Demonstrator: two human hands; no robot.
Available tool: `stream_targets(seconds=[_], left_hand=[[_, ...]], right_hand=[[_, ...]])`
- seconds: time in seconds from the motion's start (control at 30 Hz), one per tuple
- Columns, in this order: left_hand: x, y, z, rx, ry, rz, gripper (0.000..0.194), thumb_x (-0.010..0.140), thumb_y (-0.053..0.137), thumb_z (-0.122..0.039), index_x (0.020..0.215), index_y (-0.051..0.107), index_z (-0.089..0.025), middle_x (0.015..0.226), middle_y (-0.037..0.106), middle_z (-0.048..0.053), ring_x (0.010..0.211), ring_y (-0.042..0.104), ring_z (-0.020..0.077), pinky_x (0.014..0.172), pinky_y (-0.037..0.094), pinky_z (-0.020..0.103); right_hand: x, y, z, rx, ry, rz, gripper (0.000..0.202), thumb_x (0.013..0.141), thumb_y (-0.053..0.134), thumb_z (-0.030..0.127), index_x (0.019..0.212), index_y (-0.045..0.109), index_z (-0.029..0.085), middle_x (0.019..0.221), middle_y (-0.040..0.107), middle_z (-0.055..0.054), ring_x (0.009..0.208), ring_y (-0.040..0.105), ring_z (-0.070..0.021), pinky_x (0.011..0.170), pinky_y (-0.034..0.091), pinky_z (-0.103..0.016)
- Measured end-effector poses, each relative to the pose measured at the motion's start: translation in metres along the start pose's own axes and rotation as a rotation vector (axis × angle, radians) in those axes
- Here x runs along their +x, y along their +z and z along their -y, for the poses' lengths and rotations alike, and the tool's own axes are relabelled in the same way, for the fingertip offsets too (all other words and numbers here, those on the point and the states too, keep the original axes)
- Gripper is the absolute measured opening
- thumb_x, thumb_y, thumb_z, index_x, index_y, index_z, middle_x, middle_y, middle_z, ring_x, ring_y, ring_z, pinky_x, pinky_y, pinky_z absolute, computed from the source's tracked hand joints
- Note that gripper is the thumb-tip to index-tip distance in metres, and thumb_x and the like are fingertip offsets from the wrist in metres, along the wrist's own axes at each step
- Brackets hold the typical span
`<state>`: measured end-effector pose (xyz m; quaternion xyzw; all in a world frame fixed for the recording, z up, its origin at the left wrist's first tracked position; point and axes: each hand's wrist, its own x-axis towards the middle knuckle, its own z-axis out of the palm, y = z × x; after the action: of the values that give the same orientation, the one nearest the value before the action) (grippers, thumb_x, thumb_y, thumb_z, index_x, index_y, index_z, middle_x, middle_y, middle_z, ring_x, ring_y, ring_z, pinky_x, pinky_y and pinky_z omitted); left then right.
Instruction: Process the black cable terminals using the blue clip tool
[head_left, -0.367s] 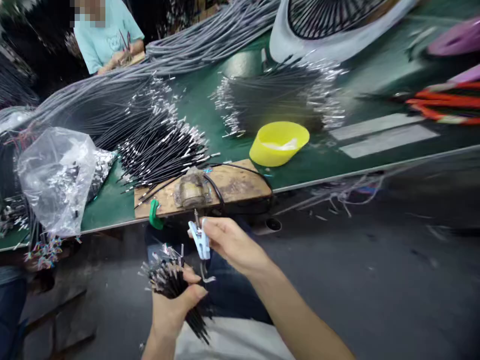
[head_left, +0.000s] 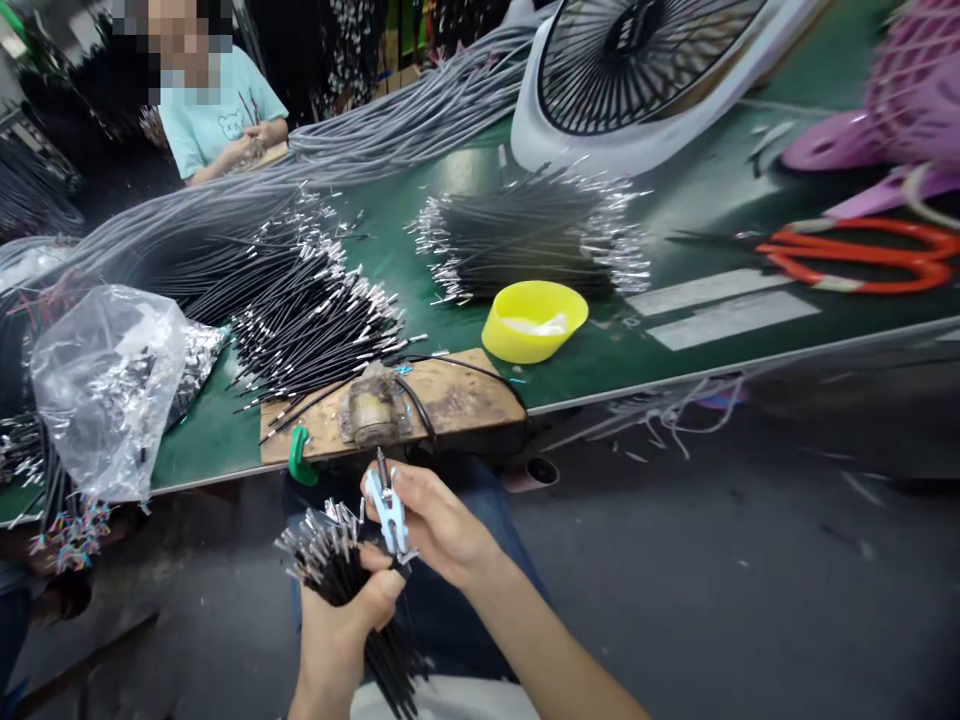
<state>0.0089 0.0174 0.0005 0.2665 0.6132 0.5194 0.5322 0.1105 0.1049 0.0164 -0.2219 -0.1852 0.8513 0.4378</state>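
Blk cables (head_left: 335, 572) in L fingers (head_left: 379, 594)

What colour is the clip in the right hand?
Light blue: the clip in the right hand shows best in the head view.

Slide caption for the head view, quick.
Left hand holding a bundle of black cables, right hand holding a blue clip, beside a green table.

The left hand (head_left: 337, 625) is curled in a firm grip, its thumb (head_left: 375, 600) extended toward the right hand (head_left: 439, 525), which pinches just beyond it. The bare right forearm (head_left: 551, 635) slants inward; the left wrist (head_left: 319, 690) stands nearly upright.
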Motion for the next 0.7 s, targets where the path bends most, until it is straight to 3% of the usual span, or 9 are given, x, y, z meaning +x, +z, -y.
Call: stream_targets(seconds=[0.1,0.2,0.33,0.4,0.47,0.57,0.7], left_hand=[[-0.001,0.0,0.005,-0.035,-0.019,0.033,0.033,0.061,0.077,-0.039,0.071,0.06,-0.013,0.048,0.045,-0.005,0.04,0.037,0.0044,0.039,0.029,0.018],[-0.003,-0.004,0.007,-0.022,-0.001,0.017,0.03,0.062,0.077,-0.035,0.071,0.062,-0.012,0.055,0.052,-0.002,0.044,0.043,0.0056,0.042,0.034,0.019],[-0.009,-0.008,0.005,0.037,0.056,-0.023,0.019,0.06,0.079,-0.025,0.069,0.068,-0.012,0.072,0.064,0.004,0.067,0.059,0.0132,0.066,0.047,0.024],[-0.011,-0.01,0.004,0.064,0.069,-0.031,0.016,0.06,0.078,-0.023,0.068,0.069,-0.012,0.074,0.065,0.005,0.073,0.061,0.0158,0.074,0.048,0.026],[-0.013,-0.01,0.004,0.084,0.064,-0.041,0.016,0.061,0.077,-0.023,0.07,0.069,-0.012,0.073,0.067,0.005,0.072,0.062,0.016,0.072,0.049,0.026],[-0.014,-0.011,0.006,0.104,0.037,-0.074,0.019,0.064,0.075,-0.026,0.075,0.068,-0.012,0.067,0.066,0.004,0.058,0.059,0.0129,0.058,0.048,0.024],[-0.014,-0.011,0.009,0.12,0.0,-0.124,0.022,0.065,0.073,-0.032,0.076,0.066,-0.015,0.051,0.058,0.0,0.042,0.049,0.011,0.041,0.042,0.023]], right_hand=[[-0.001,-0.008,-0.007,0.018,-0.004,0.02,0.039,0.059,0.078,0.052,0.07,0.07,0.015,0.059,0.06,0.0,0.053,0.049,-0.0095,0.052,0.038,-0.022],[-0.002,-0.025,-0.016,0.037,0.012,-0.011,0.043,0.065,0.07,0.059,0.076,0.071,0.017,0.065,0.063,-0.002,0.059,0.053,-0.0132,0.058,0.042,-0.025],[-0.011,-0.048,-0.024,-0.001,-0.043,-0.091,0.04,0.069,0.068,0.057,0.078,0.07,0.018,0.066,0.06,-0.001,0.055,0.047,-0.0103,0.054,0.038,-0.023],[-0.021,-0.053,-0.023,-0.095,-0.127,-0.145,0.037,0.067,0.072,0.053,0.076,0.069,0.017,0.064,0.057,0.0,0.053,0.043,-0.0092,0.051,0.035,-0.023],[-0.032,-0.052,-0.021,-0.241,-0.224,-0.2,0.031,0.067,0.074,0.047,0.075,0.068,0.018,0.064,0.056,0.0,0.055,0.043,-0.0099,0.053,0.036,-0.023],[-0.047,-0.043,-0.02,-0.517,-0.442,-0.244,0.018,0.072,0.072,0.034,0.068,0.063,0.019,0.062,0.052,0.001,0.057,0.046,-0.0117,0.053,0.037,-0.024],[-0.056,-0.029,-0.025,-0.874,-0.766,-0.194,0.011,0.077,0.065,0.015,0.068,0.061,0.02,0.06,0.052,0.002,0.058,0.047,-0.0126,0.053,0.038,-0.024]])
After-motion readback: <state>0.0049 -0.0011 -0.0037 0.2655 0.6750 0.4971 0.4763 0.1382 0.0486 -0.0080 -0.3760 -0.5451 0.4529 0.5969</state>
